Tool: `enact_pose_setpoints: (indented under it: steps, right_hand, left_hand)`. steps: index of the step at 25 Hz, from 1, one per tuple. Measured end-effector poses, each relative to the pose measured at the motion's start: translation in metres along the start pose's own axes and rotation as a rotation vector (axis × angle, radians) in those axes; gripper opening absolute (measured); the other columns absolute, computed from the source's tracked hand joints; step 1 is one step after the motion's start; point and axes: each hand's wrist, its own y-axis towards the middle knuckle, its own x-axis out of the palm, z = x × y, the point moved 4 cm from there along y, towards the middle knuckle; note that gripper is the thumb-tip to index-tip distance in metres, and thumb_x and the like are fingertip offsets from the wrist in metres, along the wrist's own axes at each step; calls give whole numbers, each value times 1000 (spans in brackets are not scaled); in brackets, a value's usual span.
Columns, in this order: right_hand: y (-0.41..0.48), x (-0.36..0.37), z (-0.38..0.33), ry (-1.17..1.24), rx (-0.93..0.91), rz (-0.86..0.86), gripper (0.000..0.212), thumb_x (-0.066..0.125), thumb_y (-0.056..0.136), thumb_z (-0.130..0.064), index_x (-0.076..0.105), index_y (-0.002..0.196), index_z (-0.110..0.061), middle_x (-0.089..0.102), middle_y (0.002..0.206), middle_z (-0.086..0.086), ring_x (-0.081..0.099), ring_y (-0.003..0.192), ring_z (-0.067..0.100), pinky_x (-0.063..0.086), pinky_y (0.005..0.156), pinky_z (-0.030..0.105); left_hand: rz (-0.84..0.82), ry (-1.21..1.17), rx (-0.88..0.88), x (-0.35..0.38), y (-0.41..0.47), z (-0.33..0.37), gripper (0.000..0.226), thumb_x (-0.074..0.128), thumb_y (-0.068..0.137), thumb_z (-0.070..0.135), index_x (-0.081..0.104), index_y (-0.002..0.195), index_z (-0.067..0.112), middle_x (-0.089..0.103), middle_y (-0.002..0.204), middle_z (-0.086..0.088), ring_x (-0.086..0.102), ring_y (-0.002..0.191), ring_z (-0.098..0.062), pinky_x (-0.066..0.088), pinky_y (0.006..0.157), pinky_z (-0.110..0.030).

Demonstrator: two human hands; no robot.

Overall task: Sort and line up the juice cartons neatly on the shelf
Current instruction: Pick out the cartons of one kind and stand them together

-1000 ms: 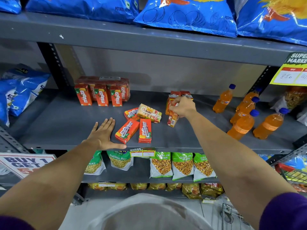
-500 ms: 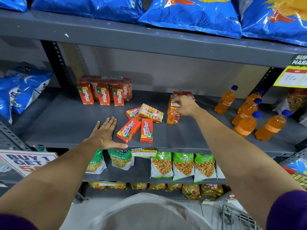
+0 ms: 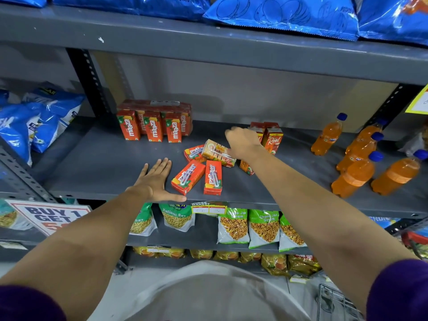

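On the grey shelf (image 3: 104,163), a row of red Maaza cartons (image 3: 152,128) stands upright at the back left. In the middle lie three red cartons (image 3: 188,177) (image 3: 213,178) (image 3: 194,152) and a pale carton (image 3: 215,152), all on their sides. Two Real cartons (image 3: 274,139) stand upright behind my right wrist, and another small carton (image 3: 246,167) leans under it. My left hand (image 3: 155,179) rests flat on the shelf, fingers spread, just left of the lying cartons. My right hand (image 3: 242,144), blurred, hovers over the pale carton's right end with nothing seen in its grip.
Several orange soda bottles (image 3: 354,174) stand at the shelf's right. Blue snack bags (image 3: 34,126) fill the left bay and the shelf above (image 3: 208,49). Snack packets (image 3: 234,225) hang below, beside a promo sign (image 3: 51,216). A wire basket (image 3: 335,304) sits at the bottom right.
My right hand stood a Real carton upright beside the others, let go of it, and moved left over the pale carton. The left hand has stayed flat.
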Motion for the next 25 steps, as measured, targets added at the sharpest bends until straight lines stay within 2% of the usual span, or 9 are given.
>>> enact_pose_setpoints:
  steps: [4, 7, 9, 12, 16, 20, 22, 24, 25]
  right_hand:
    - [-2, 8, 9, -25, -15, -114, 18, 65, 85, -11, 62, 102, -9, 65, 103, 11, 65, 90, 27, 47, 62, 32]
    - [-8, 2, 14, 100, -41, -9, 27, 68, 83, -11, 60, 108, -11, 58, 112, 11, 63, 94, 29, 47, 65, 33]
    - [-12, -6, 25, 99, 86, 56, 40, 75, 78, -22, 58, 113, -11, 57, 115, 11, 64, 95, 31, 49, 67, 36]
    - [-16, -1, 44, 11, 233, -97, 48, 80, 73, -25, 59, 114, -11, 64, 112, 10, 65, 99, 30, 49, 67, 35]
    - [-16, 10, 51, -4, 167, -114, 46, 78, 76, -13, 56, 117, -12, 65, 114, 13, 65, 103, 31, 49, 67, 36]
    - [-18, 7, 52, 9, 113, -101, 54, 80, 74, -19, 54, 121, -12, 61, 119, 12, 62, 106, 31, 52, 72, 38]
    - [-17, 0, 42, 31, 61, -12, 56, 80, 73, -26, 54, 121, -11, 57, 122, 11, 62, 104, 33, 52, 71, 39]
    - [-14, -4, 21, 80, -28, 46, 50, 74, 79, -27, 54, 121, -8, 56, 121, 12, 62, 102, 32, 50, 68, 36]
    - [-12, -1, 10, 112, -52, 15, 46, 71, 81, -24, 53, 121, -7, 56, 119, 13, 62, 103, 31, 47, 67, 34]
  left_hand:
    - [8, 1, -3, 1, 1, -1, 153, 26, 30, 104, -17, 150, 21, -19, 161, 3, -20, 146, -15, -14, 118, -46]
    - [8, 8, -2, 0, 1, -1, 153, 24, 29, 104, -17, 150, 21, -19, 161, 2, -19, 146, -15, -13, 118, -47]
    - [8, 8, -1, 1, 1, -1, 154, 24, 28, 105, -17, 150, 21, -19, 161, 2, -19, 147, -15, -13, 118, -47]
    - [7, 7, -3, 0, 1, -1, 153, 24, 29, 104, -17, 150, 21, -19, 161, 2, -19, 147, -16, -13, 118, -47]
    - [5, 14, -5, 1, 1, 0, 154, 21, 27, 105, -17, 150, 21, -18, 161, 2, -19, 147, -16, -13, 118, -47]
    - [6, 10, -5, 1, 0, 0, 154, 22, 26, 105, -17, 150, 21, -19, 161, 2, -19, 146, -16, -13, 118, -47]
    - [6, 11, -4, 1, 0, 0, 154, 22, 27, 105, -17, 150, 21, -19, 161, 2, -20, 146, -16, -13, 118, -47]
    - [5, 12, -4, 1, 1, 0, 154, 22, 27, 105, -18, 150, 21, -19, 161, 2, -20, 146, -16, -13, 118, -46]
    - [4, 12, -2, 1, 1, 0, 153, 22, 27, 104, -18, 150, 21, -19, 160, 2, -20, 146, -16, -14, 118, -46]
